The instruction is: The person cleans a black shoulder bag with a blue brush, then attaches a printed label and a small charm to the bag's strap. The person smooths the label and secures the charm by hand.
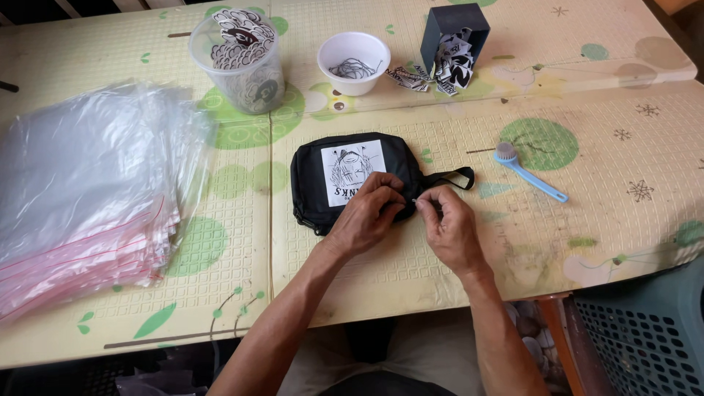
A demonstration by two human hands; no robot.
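A small black pouch with a white printed patch and a side strap loop lies flat on the patterned table mat. My left hand rests on the pouch's near right corner, fingers pinched at its edge. My right hand is just to the right, fingertips pinched together on something small and shiny at the pouch's corner; I cannot make out what it is.
A stack of clear plastic bags lies at left. At the back stand a clear tub of printed tags, a white bowl and a dark box of tags. A blue brush lies right. A teal crate sits below the table.
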